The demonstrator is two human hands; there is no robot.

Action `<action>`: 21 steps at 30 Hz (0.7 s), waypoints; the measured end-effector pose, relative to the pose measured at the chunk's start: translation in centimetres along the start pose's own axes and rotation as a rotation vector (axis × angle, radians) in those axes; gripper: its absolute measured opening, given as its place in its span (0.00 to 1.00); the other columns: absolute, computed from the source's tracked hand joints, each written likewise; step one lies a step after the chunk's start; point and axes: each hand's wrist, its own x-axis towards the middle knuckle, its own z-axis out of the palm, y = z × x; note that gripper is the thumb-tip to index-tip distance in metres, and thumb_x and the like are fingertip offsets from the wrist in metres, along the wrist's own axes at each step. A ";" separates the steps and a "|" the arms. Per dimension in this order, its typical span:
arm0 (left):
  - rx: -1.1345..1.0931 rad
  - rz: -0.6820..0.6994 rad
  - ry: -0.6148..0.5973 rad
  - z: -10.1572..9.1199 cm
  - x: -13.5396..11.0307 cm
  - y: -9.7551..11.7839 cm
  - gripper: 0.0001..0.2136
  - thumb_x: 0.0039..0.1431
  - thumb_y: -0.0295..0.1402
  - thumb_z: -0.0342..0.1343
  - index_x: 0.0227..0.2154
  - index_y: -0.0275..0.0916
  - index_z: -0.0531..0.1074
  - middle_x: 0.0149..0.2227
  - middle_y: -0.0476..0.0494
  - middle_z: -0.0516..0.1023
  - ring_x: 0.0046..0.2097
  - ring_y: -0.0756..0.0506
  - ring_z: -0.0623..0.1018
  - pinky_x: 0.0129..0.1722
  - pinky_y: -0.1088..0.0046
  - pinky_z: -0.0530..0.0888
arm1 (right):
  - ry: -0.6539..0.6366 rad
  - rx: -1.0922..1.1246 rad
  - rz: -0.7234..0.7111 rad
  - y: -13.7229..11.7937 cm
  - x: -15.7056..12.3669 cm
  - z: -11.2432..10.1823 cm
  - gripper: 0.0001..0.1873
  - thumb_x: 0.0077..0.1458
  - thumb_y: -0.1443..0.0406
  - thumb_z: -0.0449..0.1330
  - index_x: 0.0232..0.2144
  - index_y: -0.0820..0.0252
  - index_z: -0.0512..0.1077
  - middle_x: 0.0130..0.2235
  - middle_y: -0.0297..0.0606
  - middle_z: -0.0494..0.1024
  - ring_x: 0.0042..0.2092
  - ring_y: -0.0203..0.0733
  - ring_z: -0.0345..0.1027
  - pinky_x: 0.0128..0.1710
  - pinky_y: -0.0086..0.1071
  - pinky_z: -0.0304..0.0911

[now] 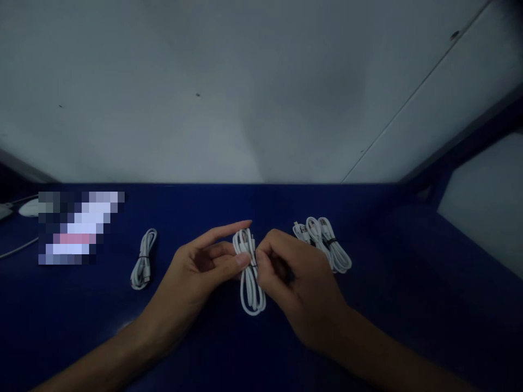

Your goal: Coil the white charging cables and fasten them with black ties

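L hand (196, 268) pinches the coiled white cable (250, 291) at its waist, index finger out straight. R hand (295, 279) is closed on the same spot, just above the blue table (408, 305). Risk: if the grip slips, the loops could spring loose and snag the tied cables (327, 246) nearby.

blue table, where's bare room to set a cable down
Widest bare patch: dark blue table right of the pile of bundled white cables. Narrower strip between the lone coiled white cable and the left hand. Crowded at centre: it and the right hand pinch a white cable bundle.
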 end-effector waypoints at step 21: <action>0.052 0.058 -0.050 0.1 -0.3 0.1 0.22 0.64 0.35 0.74 0.60 0.53 0.80 0.43 0.48 0.86 0.47 0.45 0.85 0.52 0.69 0.80 | 0.068 0.165 0.130 -0.2 -0.3 0.5 0.14 0.63 0.70 0.57 0.25 0.57 0.63 0.23 0.25 0.62 0.24 0.31 0.53 0.23 0.28 0.51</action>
